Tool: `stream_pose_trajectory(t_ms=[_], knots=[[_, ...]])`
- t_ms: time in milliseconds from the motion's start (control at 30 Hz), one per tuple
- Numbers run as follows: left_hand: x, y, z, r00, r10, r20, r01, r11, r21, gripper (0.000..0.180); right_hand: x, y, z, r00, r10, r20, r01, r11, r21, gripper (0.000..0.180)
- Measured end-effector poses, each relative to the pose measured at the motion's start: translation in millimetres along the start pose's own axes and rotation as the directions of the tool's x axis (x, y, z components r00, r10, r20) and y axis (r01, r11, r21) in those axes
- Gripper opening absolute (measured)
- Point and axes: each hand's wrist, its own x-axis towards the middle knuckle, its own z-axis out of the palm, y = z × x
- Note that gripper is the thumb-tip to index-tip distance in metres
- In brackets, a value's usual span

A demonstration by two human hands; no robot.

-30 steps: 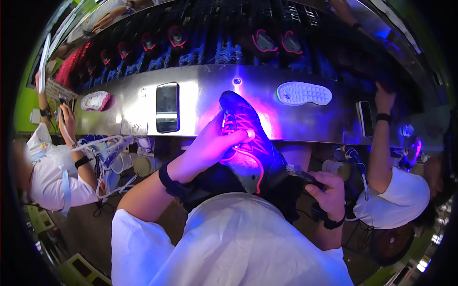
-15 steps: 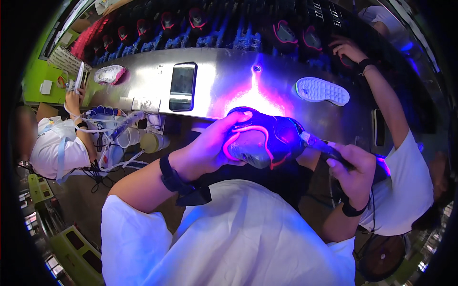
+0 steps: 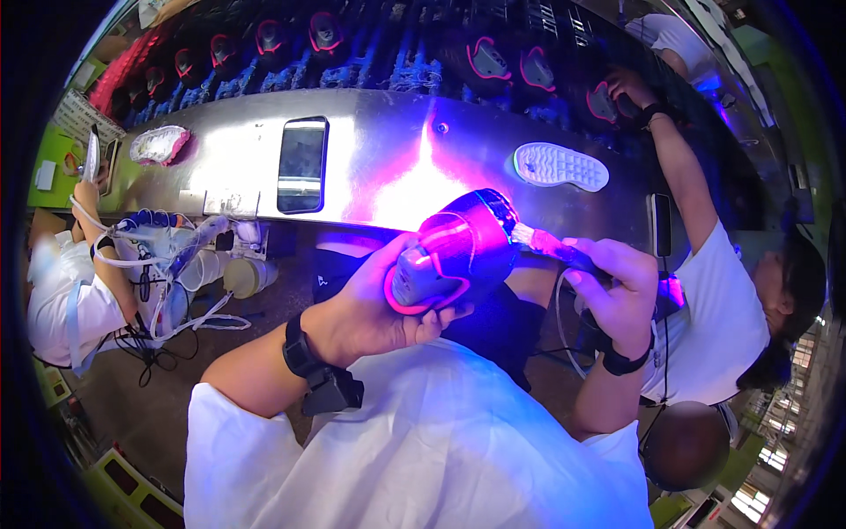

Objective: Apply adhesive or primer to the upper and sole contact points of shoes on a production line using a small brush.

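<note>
Black, pink-trimmed shoe upper (image 3: 470, 240) slants away rightward from the left hand (image 3: 374, 304), half-curled round its grey end; the right hand (image 3: 621, 284) pinches a dark-handled, pale-bristled brush (image 3: 553, 245) against its far edge.

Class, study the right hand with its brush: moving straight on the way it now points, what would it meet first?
Leading with the brush, the right hand would likely meet the dark shoe in the left hand first; whether the bristles touch it is unclear.

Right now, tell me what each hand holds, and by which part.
The left hand holds the shoe around its heel end; the right hand holds the brush by its handle.
</note>
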Motion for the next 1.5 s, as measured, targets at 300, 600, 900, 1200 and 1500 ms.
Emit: stream_pose_trajectory(t_ms=[300, 600, 900, 1200, 1500], knots=[[-8.0, -6.9, -14.9, 0.976, -0.006, 0.218, 0.031, 0.993, -0.111, 0.069, -3.8, 8.5, 55.7, 0.997, 0.032, -0.064, -0.013, 0.961, 0.275, 0.032], [-0.1, -10.0, 33.5, 0.923, 0.341, 0.181, -0.381, 0.731, 0.567, 0.051, -39.3, 18.2, 36.0, 0.980, 0.194, -0.036, -0.192, 0.981, 0.033, 0.033], [2.4, -4.4, 126.1, 0.757, 0.416, 0.504, -0.486, -0.157, 0.860, 0.107, -22.4, 20.3, 51.5, 0.953, 0.163, -0.257, -0.144, 0.985, 0.091, 0.032], [7.6, 152.5, 171.1, 0.539, 0.718, 0.440, 0.093, -0.570, 0.816, 0.094, -58.9, 60.5, 40.4, 0.950, 0.311, -0.032, -0.266, 0.856, 0.443, 0.040], [47.7, 357.2, 235.1, 0.257, 0.825, 0.503, 0.799, -0.475, 0.370, 0.045, -50.2, 70.2, -5.4, 0.703, 0.704, -0.107, -0.527, 0.615, 0.586, 0.052]])
